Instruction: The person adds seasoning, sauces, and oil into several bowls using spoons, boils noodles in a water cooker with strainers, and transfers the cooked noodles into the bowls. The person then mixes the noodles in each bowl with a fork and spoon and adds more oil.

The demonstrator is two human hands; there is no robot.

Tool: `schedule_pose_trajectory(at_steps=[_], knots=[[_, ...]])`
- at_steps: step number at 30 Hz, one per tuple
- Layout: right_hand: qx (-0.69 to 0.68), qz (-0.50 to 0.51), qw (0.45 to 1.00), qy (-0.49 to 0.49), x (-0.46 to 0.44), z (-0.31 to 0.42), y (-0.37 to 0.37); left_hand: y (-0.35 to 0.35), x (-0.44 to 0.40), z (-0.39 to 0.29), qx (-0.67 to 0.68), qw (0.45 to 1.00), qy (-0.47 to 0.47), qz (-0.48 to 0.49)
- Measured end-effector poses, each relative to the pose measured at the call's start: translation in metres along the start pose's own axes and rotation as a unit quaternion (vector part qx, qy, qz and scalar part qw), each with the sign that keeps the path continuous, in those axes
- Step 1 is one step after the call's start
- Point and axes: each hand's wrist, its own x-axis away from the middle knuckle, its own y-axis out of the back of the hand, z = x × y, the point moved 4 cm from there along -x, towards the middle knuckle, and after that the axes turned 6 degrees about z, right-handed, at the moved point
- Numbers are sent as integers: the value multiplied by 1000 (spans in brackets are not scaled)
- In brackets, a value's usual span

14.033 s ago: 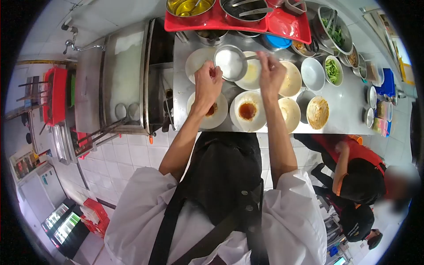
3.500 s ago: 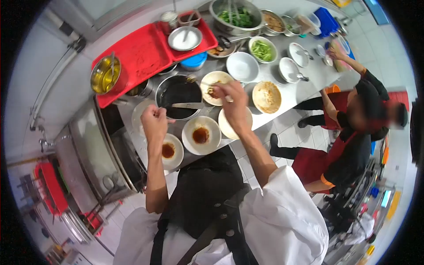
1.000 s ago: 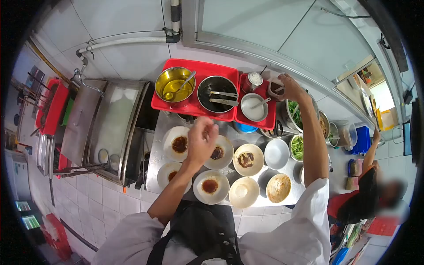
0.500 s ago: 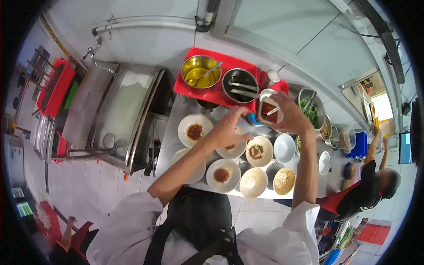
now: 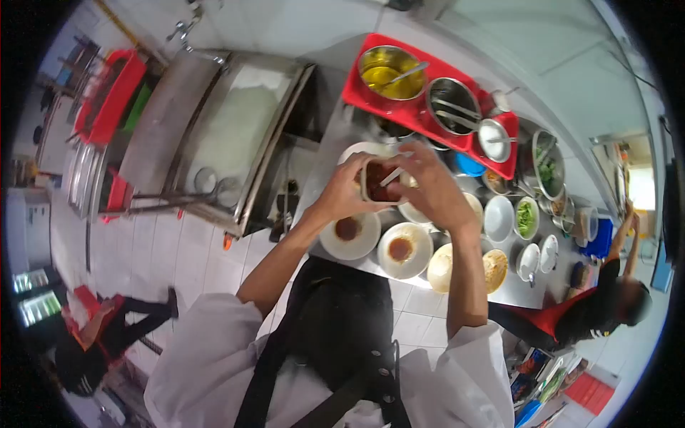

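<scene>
Over the bowls, my left hand (image 5: 340,191) grips a small square tub of dark red sauce (image 5: 374,173) from its left side. A spoon (image 5: 390,177) leans in the tub, its handle toward the right. My right hand (image 5: 437,187) curves around the tub's right side, close to the spoon handle; its fingers are blurred, and whether they pinch the spoon or touch the tub is unclear. Below, bowls with brown sauce (image 5: 405,250) stand along the counter's near edge. Other bowls are partly hidden by my hands and forearms.
A red tray (image 5: 399,107) at the back carries a pot of yellow oil (image 5: 391,73), a dark pot (image 5: 452,107) and a white cup (image 5: 494,141). A sink (image 5: 235,121) is at left. Greens (image 5: 526,217) lie right. One co-worker (image 5: 592,310) stands right, another person (image 5: 96,335) lower left.
The sauce tub has moved from beside the red tray toward me and left, from my right hand into my left. My view has shifted, and the counter appears further right.
</scene>
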Motion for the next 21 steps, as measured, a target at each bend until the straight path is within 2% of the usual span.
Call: schedule_pose_trajectory(at_steps=[1, 3, 7, 10, 11, 13, 14, 15, 17, 21], knots=[[55, -9, 998, -35, -5, 1, -6, 6, 2, -1, -30, 999, -18, -23], [143, -24, 989, -30, -15, -4, -22, 11, 8, 10, -35, 999, -16, -8], [162, 13, 983, -85, -26, -14, -45, 20, 12, 17, -63, 997, -28, -35], [28, -103, 992, -68, -23, -23, -40, 21, 19, 33, -85, 994, -22, -65], [26, -100, 992, -69, -22, -24, -40, 21, 22, 39, -104, 991, -23, -80], [-150, -143, 970, -129, -19, -30, -36, 23, 23, 36, -88, 993, -9, -78], [-183, -185, 956, -138, -18, -38, -41, 23, 24, 36, -71, 995, 3, -76], [-184, -185, 955, -141, -16, -39, -45, 22, 25, 38, -69, 995, 5, -74], [-198, -248, 930, -184, -12, -44, -49, 23, 26, 44, -111, 990, 4, -86], [-203, -277, 915, -210, -6, -59, -71, 23, 26, 44, -130, 986, 0, -102]])
